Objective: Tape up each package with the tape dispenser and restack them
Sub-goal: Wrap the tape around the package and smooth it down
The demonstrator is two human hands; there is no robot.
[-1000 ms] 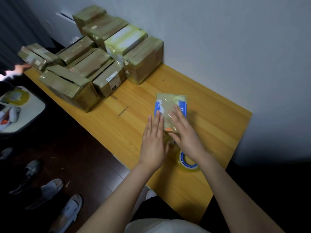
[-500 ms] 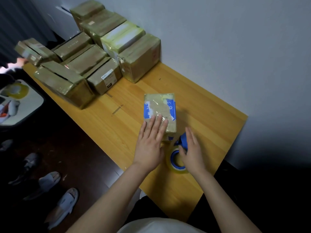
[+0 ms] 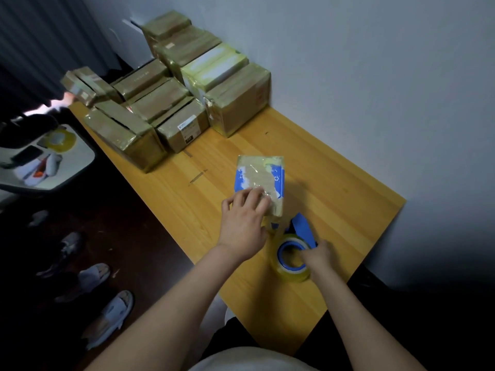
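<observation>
The package (image 3: 261, 180) lies mid-table (image 3: 348, 210) with its long axis running near to far. The left hand (image 3: 242, 223) holds down its near end with curled fingers. Just nearer and to the right, the right hand (image 3: 317, 257) grasps the tape dispenser (image 3: 288, 249), so the tape pull likely runs away from the person along that axis.

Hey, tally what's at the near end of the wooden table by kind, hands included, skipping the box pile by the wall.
Tape-wrapped blue and white package: 1
Blue tape dispenser with clear tape roll: 1
Hands: 2, left hand and right hand
Total: 4
</observation>
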